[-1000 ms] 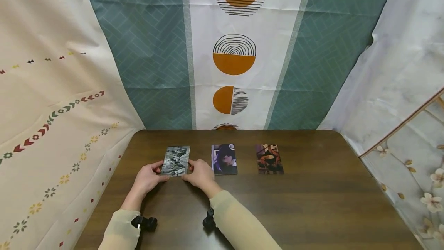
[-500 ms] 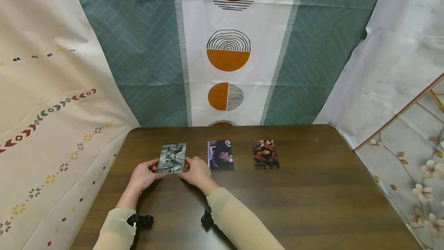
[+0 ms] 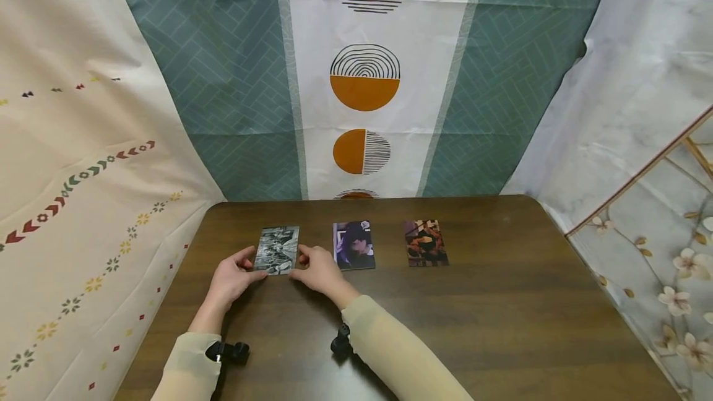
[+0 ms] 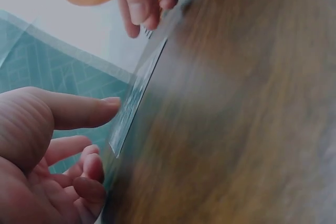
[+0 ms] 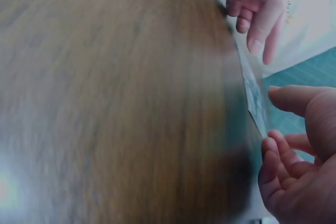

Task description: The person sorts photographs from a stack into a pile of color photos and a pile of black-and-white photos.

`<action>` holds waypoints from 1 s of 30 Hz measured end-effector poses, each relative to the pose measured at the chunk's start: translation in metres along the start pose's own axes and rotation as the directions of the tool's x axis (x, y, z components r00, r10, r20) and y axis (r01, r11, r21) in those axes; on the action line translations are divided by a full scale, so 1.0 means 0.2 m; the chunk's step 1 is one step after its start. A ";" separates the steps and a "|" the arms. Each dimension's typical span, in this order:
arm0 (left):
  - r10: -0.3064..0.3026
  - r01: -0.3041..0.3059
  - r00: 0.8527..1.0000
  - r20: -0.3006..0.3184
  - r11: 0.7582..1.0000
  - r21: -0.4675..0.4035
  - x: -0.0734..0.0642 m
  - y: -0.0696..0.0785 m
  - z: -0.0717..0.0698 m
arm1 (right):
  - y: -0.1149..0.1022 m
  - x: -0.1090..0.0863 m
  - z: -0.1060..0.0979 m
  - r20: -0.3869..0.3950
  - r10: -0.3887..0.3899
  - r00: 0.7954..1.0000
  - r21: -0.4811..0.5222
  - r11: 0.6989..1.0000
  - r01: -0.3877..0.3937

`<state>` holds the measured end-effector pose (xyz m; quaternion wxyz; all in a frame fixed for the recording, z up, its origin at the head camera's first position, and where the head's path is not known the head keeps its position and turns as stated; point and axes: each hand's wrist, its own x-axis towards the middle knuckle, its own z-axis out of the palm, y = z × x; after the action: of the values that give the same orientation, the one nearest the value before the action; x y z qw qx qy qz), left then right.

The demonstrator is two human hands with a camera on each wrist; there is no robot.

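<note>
A black-and-white picture card [image 3: 276, 250] lies flat on the brown table [image 3: 501, 314], at the left of a row of three cards. My left hand [image 3: 231, 277] is at its left edge, the thumb close to the near left corner. At the right edge is my right hand [image 3: 319, 270], its thumb by the near right corner. In the right wrist view the right thumb [image 5: 286, 98] stands apart from the card, with loosely bent fingers near its edge. The left thumb [image 4: 100, 111] reaches to the card in the left wrist view; whether it touches is unclear.
A purple picture card [image 3: 354, 245] lies just beyond my right hand, and an orange-brown card [image 3: 426, 243] lies farther right. Patterned cloth [image 3: 239, 79] hangs behind the table, with more cloth along both sides. Dark wrist cameras [image 3: 236, 353] sit on both forearms.
The head view has shifted slightly, moving the whole scene left and up in the picture. Both hands have stayed beside the black-and-white card, which keeps its place in the row.
</note>
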<state>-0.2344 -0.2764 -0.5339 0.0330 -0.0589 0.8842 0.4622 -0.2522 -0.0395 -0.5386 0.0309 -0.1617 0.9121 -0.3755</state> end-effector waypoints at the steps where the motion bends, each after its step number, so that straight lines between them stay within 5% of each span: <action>1: 0.000 0.000 1.000 -0.011 1.000 -0.008 0.00 0.00 0.00 | 0.00 0.00 -0.01 -0.005 -0.011 1.000 0.032 0.999 0.011; 14: 0.074 -0.085 0.994 -0.078 0.986 -0.147 -0.03 0.13 0.07 | 0.13 -0.05 -0.20 -0.065 -0.024 0.998 0.209 0.977 0.037; 30: 0.155 -0.149 0.988 0.010 0.963 -0.224 -0.06 0.35 0.43 | 0.34 -0.18 -0.44 -0.194 0.058 0.979 0.293 0.956 0.002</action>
<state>-0.2325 -0.1654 -0.5255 0.0028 0.0120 0.8282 0.5604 -0.2534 0.0767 -0.5259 -0.0324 -0.1035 0.8473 -0.5199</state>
